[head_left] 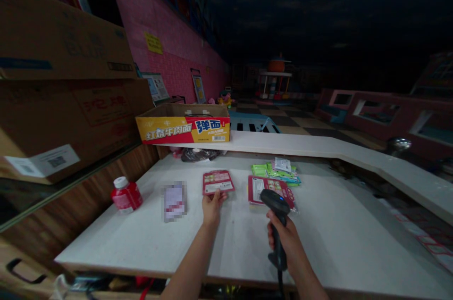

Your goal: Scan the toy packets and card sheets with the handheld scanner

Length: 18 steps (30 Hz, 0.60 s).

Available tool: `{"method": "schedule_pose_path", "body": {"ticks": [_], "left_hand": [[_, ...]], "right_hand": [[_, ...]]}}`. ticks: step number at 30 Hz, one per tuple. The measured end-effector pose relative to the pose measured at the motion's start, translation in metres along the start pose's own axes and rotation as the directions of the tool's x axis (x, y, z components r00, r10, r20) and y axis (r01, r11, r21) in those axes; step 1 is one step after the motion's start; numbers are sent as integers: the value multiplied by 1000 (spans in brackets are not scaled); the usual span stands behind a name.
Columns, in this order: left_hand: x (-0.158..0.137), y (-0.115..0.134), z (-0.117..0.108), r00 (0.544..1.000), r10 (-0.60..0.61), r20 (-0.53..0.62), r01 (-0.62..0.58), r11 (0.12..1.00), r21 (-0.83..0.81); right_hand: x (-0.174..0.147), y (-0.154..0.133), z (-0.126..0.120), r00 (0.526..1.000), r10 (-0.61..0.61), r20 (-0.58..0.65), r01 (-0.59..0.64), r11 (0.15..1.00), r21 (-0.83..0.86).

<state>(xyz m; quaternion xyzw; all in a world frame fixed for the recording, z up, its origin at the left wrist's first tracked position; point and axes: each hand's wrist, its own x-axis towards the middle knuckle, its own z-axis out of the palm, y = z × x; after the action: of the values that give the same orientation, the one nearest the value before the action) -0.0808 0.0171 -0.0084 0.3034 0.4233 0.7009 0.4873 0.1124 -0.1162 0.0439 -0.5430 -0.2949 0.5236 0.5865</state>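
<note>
Black scanner (pixel 274 200) in your right hand (pixel 288 238), fingers wrapped tight round handle, blue light showing on head. Your left hand (pixel 211 208) has fingers clamped on near edge of red packet (pixel 217 177), out over white counter (pixel 233 248), left of scanner. Can't tell if packet's flat or lifted a bit. More red packets (pixel 257 186) partly hidden by scanner head, green packets (pixel 259 169) just behind those. Red bottle (pixel 126 197) with white cap, far left.
</note>
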Motion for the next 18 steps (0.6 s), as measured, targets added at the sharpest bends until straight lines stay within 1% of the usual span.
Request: {"method": "schedule_pose_path", "body": {"ticks": [1, 3, 4, 5, 6, 7, 9, 10, 11, 12, 13, 14, 15, 16, 18], "left_hand": [[-2, 1, -2, 999, -20, -25, 21, 999, 46], [-8, 4, -5, 997, -38, -67, 50, 980, 194], [-13, 6, -7, 997, -17, -71, 38, 955, 295], [-18, 9, -8, 998, 25, -55, -1, 914, 407], [-23, 11, -8, 997, 82, -13, -63, 850, 524], [-28, 14, -7, 988, 142, 55, -144, 757, 637], [-37, 21, -3, 944, 224, 244, -326, 502, 801], [-40, 23, -1, 918, 221, 329, -390, 364, 846], [-41, 25, 2, 901, 189, 390, -427, 234, 873], [-42, 25, 3, 896, 140, 422, -438, 122, 890], [-41, 25, 4, 899, 88, 428, -432, 35, 901], [-39, 25, 3, 907, 41, 419, -418, -27, 908], [-36, 24, 2, 914, 5, 406, -405, -69, 912], [-32, 23, 1, 918, -15, 397, -396, -96, 913], [-24, 23, -4, 923, -21, 383, -383, -123, 915]], "right_hand": [[-1, -2, -4, 1000, 6, -7, -6, 1000, 13], [0, -5, -14, 1000, 17, -11, -17, 999, 46], [1, -6, -20, 1000, 19, -11, -18, 997, 72], [3, -7, -27, 1000, 17, -10, -16, 994, 109], [6, -7, -36, 1000, 14, -3, -14, 987, 157], [9, -7, -46, 1000, 14, 8, -16, 976, 215], [17, -6, -68, 999, 14, 46, -29, 936, 350], [22, -5, -80, 997, 19, 73, -47, 909, 414], [26, -3, -92, 996, 6, 87, -47, 880, 473], [29, 0, -104, 996, -12, 91, -38, 849, 527], [33, 3, -115, 996, -17, 93, -39, 824, 565], [36, 7, -125, 995, -19, 98, -42, 806, 590], [39, 12, -134, 995, -30, 95, -34, 789, 614], [42, 17, -141, 995, -29, 93, -37, 776, 630], [45, 26, -152, 995, -13, 98, -55, 753, 656]]}}
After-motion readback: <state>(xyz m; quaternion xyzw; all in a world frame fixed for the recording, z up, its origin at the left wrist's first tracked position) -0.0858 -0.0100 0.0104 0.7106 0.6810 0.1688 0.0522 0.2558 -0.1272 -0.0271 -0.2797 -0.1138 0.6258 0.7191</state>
